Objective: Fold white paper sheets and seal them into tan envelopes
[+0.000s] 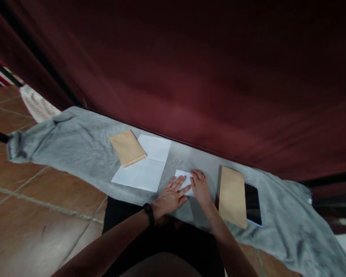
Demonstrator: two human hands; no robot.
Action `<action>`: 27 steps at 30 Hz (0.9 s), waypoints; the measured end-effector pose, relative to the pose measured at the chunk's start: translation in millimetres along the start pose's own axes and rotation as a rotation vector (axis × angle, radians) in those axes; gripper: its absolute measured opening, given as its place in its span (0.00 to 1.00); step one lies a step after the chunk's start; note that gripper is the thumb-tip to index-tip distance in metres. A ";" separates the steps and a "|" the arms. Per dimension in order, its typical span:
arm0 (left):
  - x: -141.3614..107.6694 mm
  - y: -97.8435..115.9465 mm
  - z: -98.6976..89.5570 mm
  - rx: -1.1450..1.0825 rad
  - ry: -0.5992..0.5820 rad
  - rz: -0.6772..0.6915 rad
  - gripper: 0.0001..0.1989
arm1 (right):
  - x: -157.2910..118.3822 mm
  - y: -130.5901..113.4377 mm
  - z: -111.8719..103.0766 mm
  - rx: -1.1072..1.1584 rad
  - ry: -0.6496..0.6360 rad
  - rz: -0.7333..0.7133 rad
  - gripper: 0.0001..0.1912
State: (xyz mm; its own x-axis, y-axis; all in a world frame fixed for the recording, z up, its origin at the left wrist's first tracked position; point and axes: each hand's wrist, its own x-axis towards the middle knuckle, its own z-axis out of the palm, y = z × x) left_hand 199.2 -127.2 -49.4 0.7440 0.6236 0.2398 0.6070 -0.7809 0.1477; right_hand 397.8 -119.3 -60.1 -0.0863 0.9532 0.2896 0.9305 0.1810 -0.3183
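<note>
A small folded white paper (183, 173) lies on the grey cloth (83, 144) in front of me. My left hand (170, 197), with a black band at the wrist, rests flat on its left part, fingers spread. On the paper's right side lies my right hand (200, 186), its fingers bent and close together, pressing on the edge; whether it pinches the paper cannot be made out. To the left is a larger creased white sheet (144, 177), partly covered by a brown envelope (127, 148).
Right of my hands, a stack of brown envelopes (233, 196) partly covers a dark-screened tablet (253, 204). A dark red curtain (184, 84) hangs behind the cloth-covered surface. Brown floor tiles (46, 215) show at the lower left.
</note>
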 end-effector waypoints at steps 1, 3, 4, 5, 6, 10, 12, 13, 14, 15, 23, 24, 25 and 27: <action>0.1 1.0 0.1 0.001 -0.012 0.000 0.27 | -8.1 -3.1 2.2 0.023 -0.001 -0.022 0.21; 0.2 2.6 0.8 0.001 -0.038 0.011 0.28 | -24.8 -8.7 4.8 0.039 -0.028 -0.062 0.24; 0.2 3.2 1.4 -0.001 -0.046 0.018 0.27 | -32.6 -10.8 5.0 0.026 -0.043 -0.075 0.25; 0.1 3.5 2.1 -0.006 -0.049 0.025 0.27 | -39.5 -12.1 4.3 0.002 -0.056 -0.086 0.26; -0.1 3.8 2.8 -0.013 -0.049 0.031 0.28 | -45.4 -12.8 3.0 -0.028 -0.062 -0.093 0.26; -1.0 4.3 2.8 -0.043 -0.037 0.040 0.30 | -59.1 -11.3 -3.9 -0.121 -0.056 -0.110 0.28; -1.4 4.2 0.7 -0.055 -0.050 0.044 0.30 | -62.4 -10.4 -5.8 -0.144 -0.039 -0.095 0.29; -1.6 4.0 -0.6 -0.061 -0.060 0.046 0.30 | -63.9 -10.1 -6.1 -0.150 -0.029 -0.083 0.29; -1.9 3.6 -1.9 -0.067 -0.070 0.048 0.30 | -65.4 -9.9 -6.0 -0.153 -0.017 -0.070 0.29; -2.3 3.2 -3.0 -0.073 -0.078 0.049 0.30 | -67.1 -9.7 -5.6 -0.153 -0.006 -0.057 0.29; -7.3 -0.3 -4.5 -0.087 -0.078 0.065 0.32 | -82.3 -6.5 -1.9 -0.143 0.036 0.013 0.33; -8.7 -0.5 -4.6 -0.084 -0.071 0.057 0.32 | -83.9 -6.7 -2.7 -0.147 0.038 0.018 0.33; -10.3 -0.8 -4.6 -0.080 -0.063 0.042 0.33 | -85.4 -7.2 -3.8 -0.151 0.038 0.023 0.32; -14.5 -1.9 -4.5 -0.073 -0.042 0.008 0.34 | -87.5 -8.9 -6.6 -0.160 0.034 0.039 0.32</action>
State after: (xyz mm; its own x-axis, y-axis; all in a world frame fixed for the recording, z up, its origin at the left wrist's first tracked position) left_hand 186.0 -135.0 -48.8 0.7609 0.6170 0.2007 0.5800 -0.7855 0.2160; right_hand 399.4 -205.9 -76.7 -0.0394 0.9497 0.3106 0.9781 0.1003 -0.1826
